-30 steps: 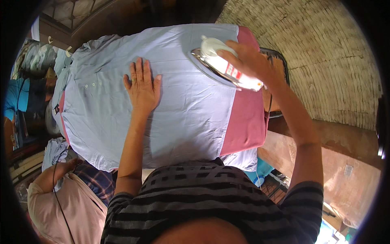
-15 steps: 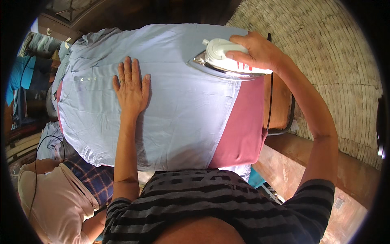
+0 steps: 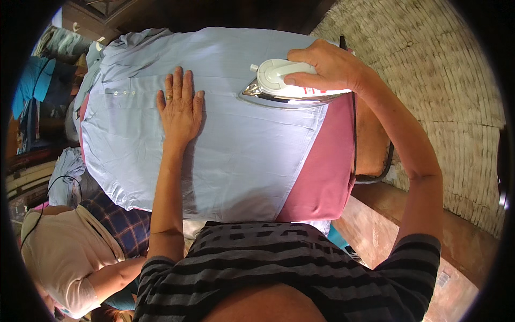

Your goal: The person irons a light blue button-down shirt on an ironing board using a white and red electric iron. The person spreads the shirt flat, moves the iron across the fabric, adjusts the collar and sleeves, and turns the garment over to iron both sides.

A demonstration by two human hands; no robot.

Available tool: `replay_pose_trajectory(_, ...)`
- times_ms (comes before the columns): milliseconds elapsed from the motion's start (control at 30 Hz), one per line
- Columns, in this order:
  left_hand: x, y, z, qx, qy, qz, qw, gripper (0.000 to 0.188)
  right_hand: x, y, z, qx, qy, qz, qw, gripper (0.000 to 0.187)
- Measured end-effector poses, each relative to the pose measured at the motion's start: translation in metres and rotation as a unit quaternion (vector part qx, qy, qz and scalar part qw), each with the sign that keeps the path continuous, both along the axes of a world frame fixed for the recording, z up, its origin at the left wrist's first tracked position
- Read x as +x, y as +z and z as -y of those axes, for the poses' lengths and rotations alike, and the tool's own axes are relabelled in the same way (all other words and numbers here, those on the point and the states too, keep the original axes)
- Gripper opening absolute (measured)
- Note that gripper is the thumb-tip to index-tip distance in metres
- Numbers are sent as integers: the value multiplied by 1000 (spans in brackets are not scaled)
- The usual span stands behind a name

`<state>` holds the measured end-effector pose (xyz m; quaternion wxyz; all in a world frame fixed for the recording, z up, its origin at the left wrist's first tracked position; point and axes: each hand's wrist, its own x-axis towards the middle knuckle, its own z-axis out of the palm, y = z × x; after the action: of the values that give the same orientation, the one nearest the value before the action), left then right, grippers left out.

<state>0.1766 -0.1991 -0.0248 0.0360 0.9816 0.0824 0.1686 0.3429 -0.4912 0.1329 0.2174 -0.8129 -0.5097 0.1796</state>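
Note:
A light blue garment point(image 3: 236, 161) with a short row of buttons is spread over a board with a dark pink cover point(image 3: 322, 177). My left hand point(image 3: 182, 110) lies flat on the cloth, fingers stretched out, a ring on one finger. In my right hand point(image 3: 332, 67) is the handle of a white clothes iron point(image 3: 273, 75) with a shiny metal base. The iron rests on the cloth near its right edge, tip pointing left. Folds bunch up at the garment's far left end, while the middle lies fairly smooth.
At the lower left, close to my left arm, is another person in a pale shirt point(image 3: 59, 252). A dark cord point(image 3: 354, 139) hangs down the board's right end, beside a metal frame point(image 3: 375, 178). Piled clothes point(image 3: 35, 75) fill the far left. A woven wall point(image 3: 445, 96) stands right.
The iron has slid a little to the left across the cloth in my right hand. My left hand stays flat on the garment. The other person's arm has shifted.

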Motion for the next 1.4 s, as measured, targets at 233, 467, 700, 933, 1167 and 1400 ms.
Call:
replay_pose_trajectory(233, -3, -6, -29, -31, 26, 16, 999, 60, -12, -8, -39, 2, 9, 44, 999, 40)
replay_pose_trajectory(467, -7, -8, -54, -21, 46, 0, 999, 61, -59, -6, -77, -24, -127, 19, 991, 53)
replay_pose_trajectory(700, -4, -6, -46, -32, 27, 48, 998, 61, -108, -10, -50, -4, -278, -43, 960, 52)
replay_pose_trajectory(933, -4, -11, -48, -56, 19, 71, 996, 62, -116, -6, -92, -13, -291, -60, 955, 51)
replay_pose_trajectory(1167, -8, -8, -71, -67, -26, 50, 996, 59, -103, -8, -103, -30, -273, -76, 959, 49)
replay_pose_trajectory(1400, -7, -5, -94, -54, -39, 33, 997, 57, -96, -8, -88, -60, -218, -132, 965, 49)
